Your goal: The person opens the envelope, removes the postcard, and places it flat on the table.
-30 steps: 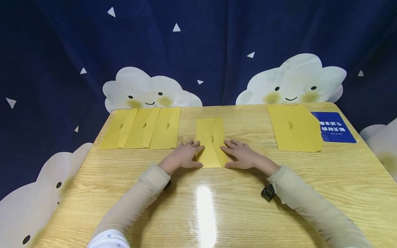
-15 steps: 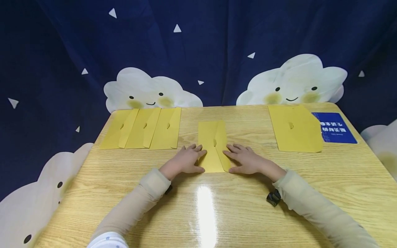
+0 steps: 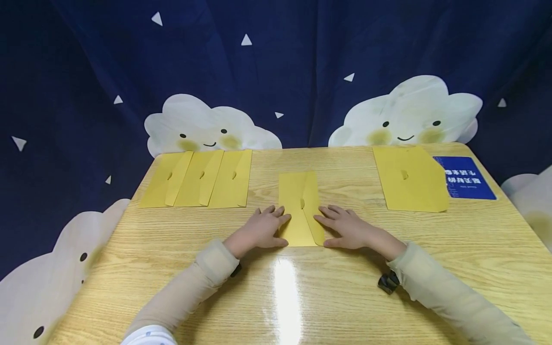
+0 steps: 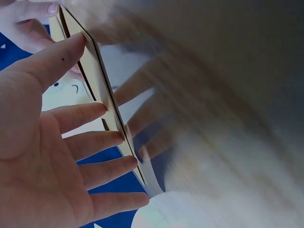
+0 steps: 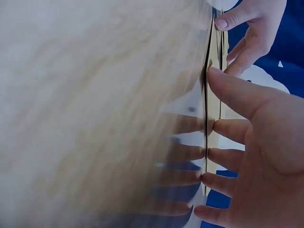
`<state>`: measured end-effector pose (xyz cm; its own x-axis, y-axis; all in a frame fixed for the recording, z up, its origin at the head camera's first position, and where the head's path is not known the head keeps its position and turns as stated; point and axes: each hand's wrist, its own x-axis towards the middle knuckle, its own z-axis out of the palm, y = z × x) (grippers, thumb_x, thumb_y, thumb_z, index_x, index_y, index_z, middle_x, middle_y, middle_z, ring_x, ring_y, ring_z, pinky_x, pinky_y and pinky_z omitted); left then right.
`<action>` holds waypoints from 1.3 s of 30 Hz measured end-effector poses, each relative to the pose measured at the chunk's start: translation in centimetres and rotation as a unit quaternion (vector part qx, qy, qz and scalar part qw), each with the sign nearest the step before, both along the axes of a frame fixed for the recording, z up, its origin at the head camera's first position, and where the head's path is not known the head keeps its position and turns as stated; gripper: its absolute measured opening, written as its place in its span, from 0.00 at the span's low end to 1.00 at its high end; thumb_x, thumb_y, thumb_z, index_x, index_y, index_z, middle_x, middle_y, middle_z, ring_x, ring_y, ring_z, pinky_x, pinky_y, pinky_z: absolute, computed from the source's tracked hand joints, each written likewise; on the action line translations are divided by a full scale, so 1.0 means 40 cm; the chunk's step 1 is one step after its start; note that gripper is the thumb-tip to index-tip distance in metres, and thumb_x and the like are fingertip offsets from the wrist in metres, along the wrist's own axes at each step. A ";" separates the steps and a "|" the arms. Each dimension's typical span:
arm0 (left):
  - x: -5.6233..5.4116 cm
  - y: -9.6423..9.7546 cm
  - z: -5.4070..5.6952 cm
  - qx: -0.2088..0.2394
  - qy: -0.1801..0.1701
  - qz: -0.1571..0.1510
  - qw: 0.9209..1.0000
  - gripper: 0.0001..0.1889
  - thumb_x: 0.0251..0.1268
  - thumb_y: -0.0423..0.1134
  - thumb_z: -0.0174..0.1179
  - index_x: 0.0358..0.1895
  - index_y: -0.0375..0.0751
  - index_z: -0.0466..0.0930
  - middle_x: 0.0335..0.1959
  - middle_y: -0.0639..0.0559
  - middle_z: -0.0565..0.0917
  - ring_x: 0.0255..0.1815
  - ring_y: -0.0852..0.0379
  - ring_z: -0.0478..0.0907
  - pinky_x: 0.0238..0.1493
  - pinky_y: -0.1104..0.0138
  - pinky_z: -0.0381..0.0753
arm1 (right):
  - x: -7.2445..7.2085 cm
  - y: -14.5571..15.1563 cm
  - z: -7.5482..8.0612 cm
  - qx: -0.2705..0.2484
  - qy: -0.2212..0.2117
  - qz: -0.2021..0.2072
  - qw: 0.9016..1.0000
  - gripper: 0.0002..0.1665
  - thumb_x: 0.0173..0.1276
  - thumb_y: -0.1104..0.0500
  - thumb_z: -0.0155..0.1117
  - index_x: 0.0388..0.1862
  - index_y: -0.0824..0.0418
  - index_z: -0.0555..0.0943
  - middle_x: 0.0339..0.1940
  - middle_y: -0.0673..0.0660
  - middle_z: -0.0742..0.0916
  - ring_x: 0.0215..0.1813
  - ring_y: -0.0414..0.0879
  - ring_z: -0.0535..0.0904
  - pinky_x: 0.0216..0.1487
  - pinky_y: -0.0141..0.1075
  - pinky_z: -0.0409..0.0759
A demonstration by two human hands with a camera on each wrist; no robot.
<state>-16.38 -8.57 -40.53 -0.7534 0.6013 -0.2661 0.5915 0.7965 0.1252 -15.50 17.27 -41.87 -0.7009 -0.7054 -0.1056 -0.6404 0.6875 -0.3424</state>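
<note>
A yellow envelope (image 3: 297, 230) with its flap tucked into a slit lies flat on the table between my hands. At its left edge my left hand (image 3: 260, 230) rests with spread, straight fingers. My right hand (image 3: 351, 229) touches the right edge in the same way, fingers extended. The left wrist view shows fingertips of the left hand (image 4: 61, 142) along the thin side of the envelope (image 4: 97, 76). Likewise, in the right wrist view, the right hand (image 5: 261, 142) has its fingertips against the envelope's side (image 5: 212, 95). Neither hand curls round it.
Several matching pieces sit around: a row of closed yellow envelopes (image 3: 226, 184) at the back left, and a yellow envelope (image 3: 407, 191) at the back right. Its pointed side overlaps a blue card (image 3: 470, 179) with white print. Behind the wooden table (image 3: 336, 302) hangs a dark blue curtain (image 3: 293, 62).
Both hands and the envelope between them have slid toward me and slightly to the right. The other envelopes and the blue card have stayed in place.
</note>
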 end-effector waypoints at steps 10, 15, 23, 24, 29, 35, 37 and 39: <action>0.026 0.012 0.001 -0.004 0.003 -0.007 1.000 0.38 0.56 0.58 0.58 0.67 0.44 0.60 0.68 0.41 0.58 0.67 0.39 0.54 0.58 0.41 0.57 | 0.027 0.012 0.004 -0.003 0.006 0.007 1.000 0.39 0.62 0.47 0.60 0.68 0.64 0.61 0.68 0.68 0.61 0.68 0.66 0.51 0.56 0.66 0.54; 0.043 0.017 0.005 -0.008 0.002 -0.012 1.000 0.38 0.56 0.59 0.57 0.67 0.43 0.61 0.68 0.40 0.58 0.67 0.39 0.54 0.58 0.40 0.57 | 0.041 0.017 0.002 0.003 0.005 0.013 1.000 0.40 0.63 0.47 0.59 0.68 0.64 0.61 0.69 0.68 0.60 0.68 0.66 0.51 0.56 0.65 0.54; 0.067 0.025 0.005 -0.016 0.016 -0.023 0.999 0.38 0.56 0.59 0.57 0.67 0.43 0.61 0.68 0.40 0.59 0.67 0.39 0.55 0.58 0.41 0.58 | 0.062 0.029 0.007 0.008 0.002 0.017 1.000 0.39 0.62 0.47 0.59 0.68 0.64 0.62 0.68 0.68 0.61 0.68 0.66 0.52 0.56 0.65 0.55; 0.069 0.026 0.004 -0.019 0.019 -0.024 0.999 0.38 0.56 0.59 0.57 0.67 0.43 0.61 0.68 0.41 0.59 0.67 0.39 0.55 0.58 0.41 0.58 | 0.065 0.030 0.009 0.008 0.001 0.017 1.000 0.39 0.62 0.47 0.59 0.68 0.64 0.62 0.68 0.68 0.61 0.68 0.66 0.52 0.56 0.65 0.55; 0.082 0.034 -0.002 -0.030 0.025 -0.024 0.999 0.39 0.56 0.61 0.56 0.68 0.45 0.60 0.68 0.42 0.58 0.67 0.40 0.55 0.58 0.41 0.57 | 0.077 0.037 0.013 0.008 -0.002 0.021 1.000 0.39 0.63 0.46 0.59 0.67 0.64 0.62 0.68 0.68 0.61 0.67 0.67 0.53 0.56 0.64 0.54; 0.099 0.042 0.003 -0.035 0.027 -0.027 0.999 0.38 0.57 0.61 0.56 0.68 0.45 0.60 0.68 0.42 0.59 0.67 0.40 0.55 0.58 0.42 0.58 | 0.085 0.048 0.024 0.002 -0.012 0.023 1.000 0.38 0.63 0.46 0.58 0.66 0.64 0.64 0.67 0.68 0.63 0.67 0.66 0.54 0.56 0.63 0.56; 0.104 0.043 0.004 -0.035 0.030 -0.031 0.998 0.38 0.57 0.61 0.55 0.68 0.45 0.60 0.68 0.42 0.59 0.67 0.40 0.56 0.58 0.42 0.59 | 0.083 0.051 0.029 -0.013 -0.007 0.022 1.000 0.37 0.63 0.47 0.59 0.65 0.66 0.65 0.66 0.69 0.65 0.66 0.67 0.55 0.56 0.63 0.57; 0.107 0.044 0.003 -0.037 0.033 -0.034 0.998 0.38 0.57 0.61 0.55 0.68 0.45 0.60 0.68 0.42 0.60 0.67 0.41 0.56 0.58 0.43 0.59 | 0.076 0.053 0.033 -0.033 0.001 0.015 0.999 0.36 0.62 0.48 0.60 0.64 0.67 0.66 0.65 0.70 0.66 0.65 0.68 0.56 0.56 0.63 0.57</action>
<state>-12.10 -6.79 -40.42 -0.7284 0.6328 -0.2627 0.6499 0.7595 0.0272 -12.46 19.38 -40.54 -0.6798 -0.7312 -0.0559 -0.6611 0.6441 -0.3848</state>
